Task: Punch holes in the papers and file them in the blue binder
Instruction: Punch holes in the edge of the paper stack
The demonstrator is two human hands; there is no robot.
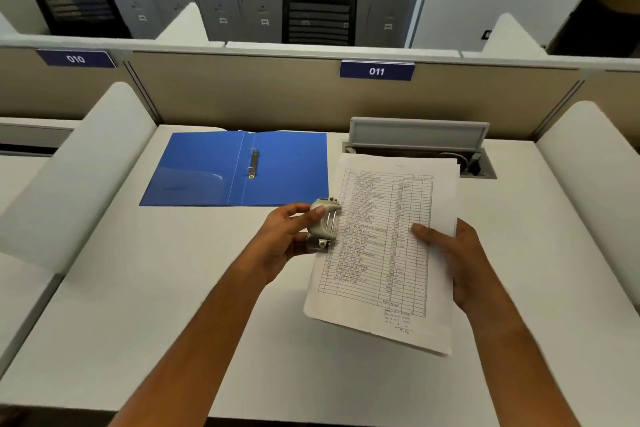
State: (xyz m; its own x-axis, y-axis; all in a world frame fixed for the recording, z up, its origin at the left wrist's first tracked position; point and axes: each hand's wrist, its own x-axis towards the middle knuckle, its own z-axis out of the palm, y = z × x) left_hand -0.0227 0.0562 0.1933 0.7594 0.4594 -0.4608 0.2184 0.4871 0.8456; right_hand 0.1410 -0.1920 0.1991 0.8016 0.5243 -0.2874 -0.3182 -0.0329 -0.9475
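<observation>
Centre of frame: the left hand (282, 239) is closed around a small grey hole punch (323, 224), thumb over its top, fingers underneath. The punch sits against the left long edge of a stack of papers (381, 246) — the edge appears to enter its slot, though how far in cannot be told.

The right hand (457, 263) grips the same stack at its right edge, thumb lying flat on the top sheet, remaining fingers hidden beneath. The top sheet carries a printed table with handwritten figures at its lower end. The stack is held tilted, its lower end nearer the camera; whether it is clear of the desk cannot be told.

Upper left of centre: the blue binder (239, 168) lies open and flat on the white desk (138, 288), its metal ring mechanism (253, 164) along the spine. No sheets show on the rings. Binder and papers are just beside each other, the binder's right cover near the punch.

Upper right: a raised grey cable-tray flap (419, 133) behind the papers. On the beige partition (242, 90), a blue label (376, 71) reads 011.
</observation>
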